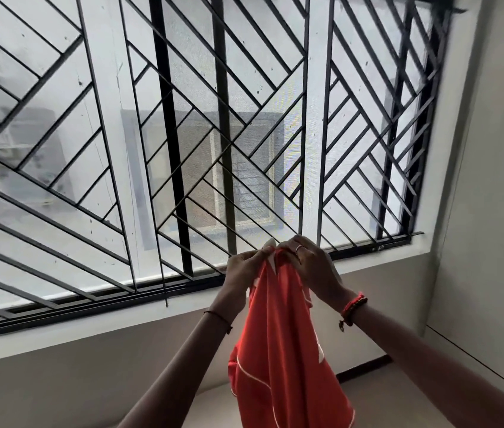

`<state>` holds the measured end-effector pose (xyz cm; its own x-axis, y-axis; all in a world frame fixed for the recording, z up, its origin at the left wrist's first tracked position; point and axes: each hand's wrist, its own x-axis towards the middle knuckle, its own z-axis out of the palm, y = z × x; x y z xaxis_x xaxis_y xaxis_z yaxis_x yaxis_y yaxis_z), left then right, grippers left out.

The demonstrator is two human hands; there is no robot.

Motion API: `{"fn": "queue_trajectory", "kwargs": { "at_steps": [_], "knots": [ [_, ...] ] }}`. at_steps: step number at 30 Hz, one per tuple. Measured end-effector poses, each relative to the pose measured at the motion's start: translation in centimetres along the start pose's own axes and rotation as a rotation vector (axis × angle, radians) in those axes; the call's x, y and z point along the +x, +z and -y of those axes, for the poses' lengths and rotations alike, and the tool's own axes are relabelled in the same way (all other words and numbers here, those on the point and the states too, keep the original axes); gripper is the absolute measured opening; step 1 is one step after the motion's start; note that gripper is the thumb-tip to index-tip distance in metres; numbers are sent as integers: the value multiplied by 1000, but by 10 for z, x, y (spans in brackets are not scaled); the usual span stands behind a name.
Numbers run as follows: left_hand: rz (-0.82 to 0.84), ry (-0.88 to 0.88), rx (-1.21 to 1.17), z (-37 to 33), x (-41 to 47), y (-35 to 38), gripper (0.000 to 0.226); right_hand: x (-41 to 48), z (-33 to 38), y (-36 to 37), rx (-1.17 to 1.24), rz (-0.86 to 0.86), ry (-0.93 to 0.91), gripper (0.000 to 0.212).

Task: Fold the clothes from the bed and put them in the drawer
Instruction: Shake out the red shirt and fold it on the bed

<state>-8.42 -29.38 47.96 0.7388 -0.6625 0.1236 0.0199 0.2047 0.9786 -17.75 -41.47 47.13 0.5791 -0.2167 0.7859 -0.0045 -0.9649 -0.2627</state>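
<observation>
Holds a red garment up in the air with both hands, arms stretched forward and upward before a wide window. Pinches the bunched top of the cloth with the left hand, its fingers curled onto the fabric; grips the same bunch from the opposite side with the right hand, its fingers bent round the cloth, clenched on the garment on both sides and nearly touching each other. Hangs down from that grip between the two forearms, loose and unfolded, running out past the lower edge of the view. Shows white trim in a curved line near its lower left and small white patches near the top and along its right side; kind of garment not possible to tell. Wears a ring on one right finger, a red beaded bracelet on the right wrist, a thin dark thread on the left wrist. Behind the hands, a black metal grille of upright and slanting bars across the whole window, with a blurred building beyond the mesh. Below the frame, a pale sill and a plain wall; at the right, a pale side wall with thin dark seams.
</observation>
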Motion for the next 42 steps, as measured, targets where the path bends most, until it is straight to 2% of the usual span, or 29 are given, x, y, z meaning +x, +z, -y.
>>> {"fn": "queue_trajectory", "kwargs": {
  "at_steps": [4,9,16,20,21,24,28,29,31,32,34,39,42],
  "knots": [
    [2,21,3,-2,0,3,17,1,3,-1,-6,-48,-98,31],
    [82,23,14,-3,2,1,11,1,-3,-5,30,-24,-138,29],
    [153,43,67,-1,10,-5,12,3,-7,-5,94,56,-152,36],
    [216,145,168,-2,11,-9,18,10,-2,-9,170,53,-149,31],
    [188,196,241,-1,12,-9,21,12,-1,-9,176,60,-158,30],
    [51,389,405,2,19,-6,13,19,-2,-10,213,85,-138,22],
    [-9,522,498,2,24,-6,8,29,1,-15,280,84,-101,26],
    [-22,551,537,1,24,-7,10,31,0,-15,277,88,-99,24],
    [-69,592,621,0,24,-8,30,35,-2,-16,267,96,-76,22],
    [-96,601,645,-1,23,-8,39,37,-2,-17,270,102,-53,21],
    [-131,610,668,-3,21,-8,44,41,-2,-19,301,124,7,18],
    [-155,574,722,-7,22,-7,11,45,-6,-24,416,209,150,14],
    [-124,524,668,-7,18,-8,15,43,-7,-24,436,239,217,13]
  ]
}}
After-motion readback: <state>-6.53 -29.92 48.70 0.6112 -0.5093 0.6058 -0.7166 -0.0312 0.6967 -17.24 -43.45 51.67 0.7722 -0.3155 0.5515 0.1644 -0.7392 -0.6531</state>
